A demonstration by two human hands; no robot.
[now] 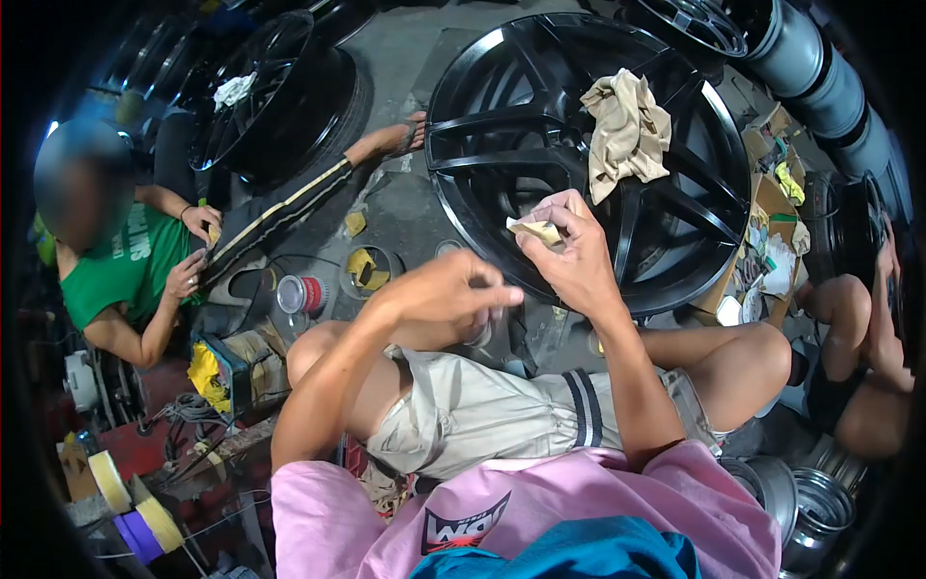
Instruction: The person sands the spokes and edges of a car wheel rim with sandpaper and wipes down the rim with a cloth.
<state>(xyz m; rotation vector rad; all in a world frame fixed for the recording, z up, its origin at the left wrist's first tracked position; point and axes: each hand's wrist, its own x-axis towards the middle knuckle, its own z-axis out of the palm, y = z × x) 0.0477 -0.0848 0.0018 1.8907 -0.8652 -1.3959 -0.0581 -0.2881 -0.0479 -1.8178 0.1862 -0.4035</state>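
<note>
Black multi-spoke wheel rim (463,214) lies face up, upper center of frame: satin-looking spokes, glossy lip, round, open gaps between spokes. Co-worker in a green shirt (140,246), left of frame, seated, striped trouser leg stretched out, bare foot (403,137) by the rim's left edge. Cardboard box (721,289) right of the rim, stuffed with scraps.

Wearer's forearms both reach up from bottom of frame, elbows bent. Left hand (458,289), center, palm side turned down, fingers half curled toward the right; fingertips blurred, can't tell if its grip has anything. Right hand (577,249) over the rim's lower part, wrist raised, fingers bent in, thumb opposed; grip pinched on a folded piece.

Beige cloth (625,130), soft, crumpled, draped over the hub and spokes, upper right of center. Round container (394,259) left of the rim, yellow folded material (365,267) inside. Can (301,293) further left, cylindrical, red label, shiny lid. Smallest: the folded piece (542,232), thin, pale yellow, paper-like, creased, angular edges, between right thumb and fingers, just above center of frame.
</note>
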